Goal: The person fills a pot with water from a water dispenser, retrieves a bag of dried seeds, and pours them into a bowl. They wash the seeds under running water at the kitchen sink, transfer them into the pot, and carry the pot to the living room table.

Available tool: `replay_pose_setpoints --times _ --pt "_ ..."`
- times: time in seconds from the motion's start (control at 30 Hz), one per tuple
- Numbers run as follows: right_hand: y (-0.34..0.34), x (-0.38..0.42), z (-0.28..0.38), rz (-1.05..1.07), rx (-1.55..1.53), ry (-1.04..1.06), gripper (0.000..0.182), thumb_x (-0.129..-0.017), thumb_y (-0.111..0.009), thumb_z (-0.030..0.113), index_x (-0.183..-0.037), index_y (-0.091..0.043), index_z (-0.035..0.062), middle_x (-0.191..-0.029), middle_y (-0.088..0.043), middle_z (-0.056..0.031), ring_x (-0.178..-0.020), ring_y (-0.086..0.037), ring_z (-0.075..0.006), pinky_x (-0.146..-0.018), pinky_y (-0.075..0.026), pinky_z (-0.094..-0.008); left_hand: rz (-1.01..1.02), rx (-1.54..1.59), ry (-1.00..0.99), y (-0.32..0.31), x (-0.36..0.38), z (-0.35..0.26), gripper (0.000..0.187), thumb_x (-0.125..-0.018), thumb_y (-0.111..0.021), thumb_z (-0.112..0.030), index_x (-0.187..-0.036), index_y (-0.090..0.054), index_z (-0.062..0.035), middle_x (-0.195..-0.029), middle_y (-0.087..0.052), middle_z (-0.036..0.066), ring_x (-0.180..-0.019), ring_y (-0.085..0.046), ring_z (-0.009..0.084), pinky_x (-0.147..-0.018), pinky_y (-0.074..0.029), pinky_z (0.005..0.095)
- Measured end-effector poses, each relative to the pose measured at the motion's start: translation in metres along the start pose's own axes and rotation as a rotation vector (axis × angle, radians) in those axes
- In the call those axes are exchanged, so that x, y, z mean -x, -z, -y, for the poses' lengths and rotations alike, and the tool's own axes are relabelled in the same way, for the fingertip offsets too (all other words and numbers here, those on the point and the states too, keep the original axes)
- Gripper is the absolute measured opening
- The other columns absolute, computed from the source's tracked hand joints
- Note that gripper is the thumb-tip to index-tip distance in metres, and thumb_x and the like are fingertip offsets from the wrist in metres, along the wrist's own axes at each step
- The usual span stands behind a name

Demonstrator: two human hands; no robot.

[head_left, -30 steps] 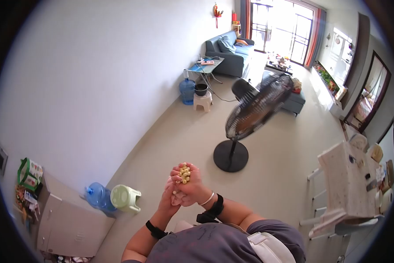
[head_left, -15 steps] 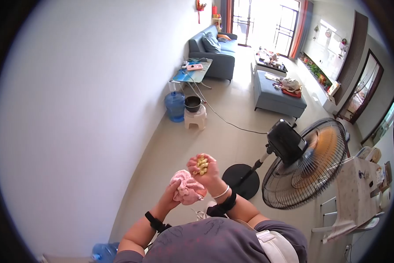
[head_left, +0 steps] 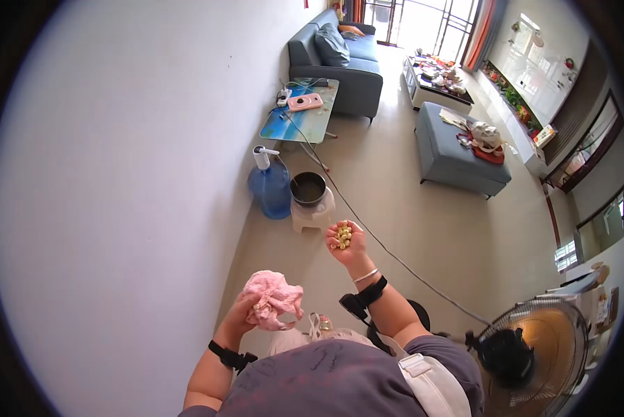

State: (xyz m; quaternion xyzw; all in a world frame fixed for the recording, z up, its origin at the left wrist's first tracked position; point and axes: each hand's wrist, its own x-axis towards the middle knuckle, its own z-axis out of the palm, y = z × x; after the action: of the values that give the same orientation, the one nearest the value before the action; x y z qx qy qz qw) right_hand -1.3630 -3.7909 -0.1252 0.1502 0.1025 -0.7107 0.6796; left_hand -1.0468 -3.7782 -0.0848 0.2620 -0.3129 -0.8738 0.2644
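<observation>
Right hand [head_left: 345, 243] cupped around yellow kernels [head_left: 343, 235], near dark pot [head_left: 308, 188], none dropped in. Left hand [head_left: 256, 313] clenches pink cloth [head_left: 274, 295], farther from pot.

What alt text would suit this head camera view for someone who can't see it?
A person's right hand holds up small yellow pieces while the left hand grips a crumpled pink cloth. Beyond stand a dark pot on a stool and a blue water bottle.
</observation>
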Motion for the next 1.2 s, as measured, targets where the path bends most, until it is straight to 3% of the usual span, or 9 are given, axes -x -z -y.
replay_pose_setpoints --times 0.2,0.37,0.43,0.77,0.87,0.97,1.1,1.13,1.2 --pt "0.037 -0.227 0.050 -0.212 0.081 0.017 0.017 -0.080 -0.046 0.019 -0.069 -0.050 0.0074 -0.066 -0.047 -0.0062 -0.058 -0.044 -0.0175 -0.041 -0.033 -0.0244 -0.176 -0.023 -0.031 0.068 -0.118 -0.074 0.054 -0.082 -0.065 -0.025 -0.123 -0.044 0.0034 -0.088 -0.062 0.007 -0.059 -0.056 0.0063 -0.046 -0.042 0.0181" --pt "0.128 -0.426 0.098 -0.447 0.206 0.089 0.017 -0.079 -0.045 0.021 -0.069 -0.052 0.0090 -0.061 -0.049 -0.0068 -0.052 -0.046 -0.0189 -0.039 -0.033 -0.0258 -0.124 -0.032 0.137 0.168 -0.255 -0.143 0.055 -0.079 -0.068 -0.018 -0.122 -0.044 0.0047 -0.101 -0.061 0.012 -0.079 -0.062 0.0133 -0.062 -0.051 0.0240" --pt "0.162 -0.432 0.107 -0.500 0.113 0.140 0.018 -0.079 -0.045 0.022 -0.068 -0.052 0.0093 -0.062 -0.050 -0.0074 -0.053 -0.047 -0.0196 -0.039 -0.035 -0.0264 -0.058 0.012 0.295 0.202 -0.251 -0.131 0.059 -0.076 -0.070 -0.017 -0.124 -0.043 0.0048 -0.114 -0.056 0.014 -0.097 -0.059 0.0185 -0.080 -0.051 0.0315" --pt "0.273 -0.573 0.143 -0.772 0.184 0.171 0.017 -0.084 -0.045 0.024 -0.081 -0.053 0.0090 -0.067 -0.051 -0.0080 -0.055 -0.050 -0.0208 -0.044 -0.041 -0.0275 -0.272 0.053 0.546 0.227 -0.368 -0.161 0.064 -0.069 -0.074 -0.004 -0.125 -0.044 0.0033 -0.117 -0.056 0.012 -0.107 -0.056 0.0226 -0.092 -0.045 0.0366" --pt "0.272 -0.586 0.144 -1.008 0.441 0.220 0.032 -0.090 -0.044 0.037 -0.105 -0.050 0.0090 -0.087 -0.056 -0.0094 -0.073 -0.055 -0.0257 -0.061 -0.047 -0.0466 -0.305 0.080 0.553 0.220 -0.387 -0.161 0.065 -0.069 -0.074 -0.005 -0.125 -0.043 0.0029 -0.116 -0.057 0.012 -0.108 -0.055 0.0223 -0.093 -0.044 0.0367" --pt "0.238 -0.589 0.149 -1.158 0.762 0.147 0.041 -0.089 -0.045 0.039 -0.117 -0.048 0.0092 -0.101 -0.058 -0.0091 -0.090 -0.056 -0.0261 -0.064 -0.045 -0.0547 -0.292 0.020 0.571 0.212 -0.403 -0.171 0.065 -0.069 -0.075 -0.005 -0.125 -0.042 0.0024 -0.116 -0.056 0.011 -0.107 -0.055 0.0216 -0.093 -0.044 0.0367" --pt "0.221 -0.585 0.156 -1.270 1.311 0.179 0.026 -0.085 -0.056 0.022 -0.106 -0.061 0.0076 -0.098 -0.065 -0.0100 -0.090 -0.062 -0.0280 -0.078 -0.048 -0.0405 -0.287 0.012 0.490 0.200 -0.413 -0.190 0.066 -0.069 -0.075 -0.006 -0.125 -0.042 0.0017 -0.117 -0.056 0.011 -0.107 -0.055 0.0219 -0.094 -0.043 0.0372" --pt "0.233 -0.586 0.159 -1.190 1.471 0.399 0.013 -0.081 -0.060 0.015 -0.088 -0.066 0.0061 -0.087 -0.066 -0.0118 -0.079 -0.063 -0.0259 -0.072 -0.049 -0.0328 -0.299 -0.008 0.494 0.195 -0.415 -0.198 0.065 -0.069 -0.074 -0.005 -0.125 -0.042 0.0012 -0.116 -0.056 0.011 -0.107 -0.056 0.0223 -0.094 -0.043 0.0381" --pt "0.156 -0.587 0.146 -0.976 1.615 0.493 0.013 -0.080 -0.062 0.017 -0.084 -0.066 0.0053 -0.083 -0.064 -0.0128 -0.075 -0.062 -0.0263 -0.069 -0.049 -0.0341 -0.313 0.009 0.445 0.187 -0.416 -0.206 0.065 -0.069 -0.074 -0.005 -0.125 -0.042 0.0013 -0.116 -0.056 0.011 -0.107 -0.056 0.0224 -0.093 -0.044 0.0379"
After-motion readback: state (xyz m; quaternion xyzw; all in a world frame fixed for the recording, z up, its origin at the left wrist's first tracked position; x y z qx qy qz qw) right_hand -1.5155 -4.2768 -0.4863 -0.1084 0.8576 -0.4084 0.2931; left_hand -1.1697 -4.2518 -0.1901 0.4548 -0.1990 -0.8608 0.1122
